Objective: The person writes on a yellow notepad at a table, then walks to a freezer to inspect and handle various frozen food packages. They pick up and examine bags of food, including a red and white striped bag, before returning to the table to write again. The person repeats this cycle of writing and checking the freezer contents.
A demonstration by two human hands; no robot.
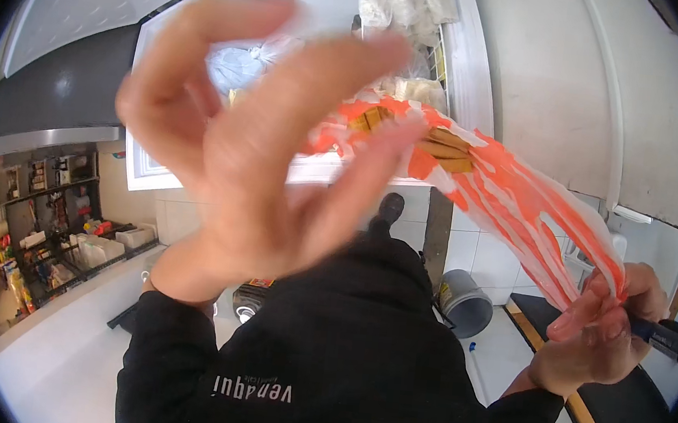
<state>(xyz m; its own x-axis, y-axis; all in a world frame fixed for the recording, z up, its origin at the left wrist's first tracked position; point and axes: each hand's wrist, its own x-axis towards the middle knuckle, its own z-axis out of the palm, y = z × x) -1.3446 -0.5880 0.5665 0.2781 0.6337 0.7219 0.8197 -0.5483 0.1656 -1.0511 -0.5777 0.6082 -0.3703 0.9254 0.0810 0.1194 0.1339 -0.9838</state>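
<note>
My left hand [260, 143] is raised close to the camera, blurred, its fingers curved and apart with nothing in them. Behind its fingertips lies an orange-and-white striped plastic bag [518, 198], with brown-yellow folded pieces [446, 148] showing at it. The bag stretches tautly to the right, where my right hand [603, 329] grips its gathered end. A dark handle-like object [666, 342] sticks out beside the right hand; what it is I cannot tell. Below the left fingers is an open white chest freezer [481, 72], partly hidden by that hand.
In the freezer are a knotted bluish bag [236, 70] and clear bags of pale food [405, 1] by a wire basket. A grey bucket [466, 306] lies tilted on the tiled floor. Stocked shelves [61, 234] stand left; a black-topped surface [621, 398] is right.
</note>
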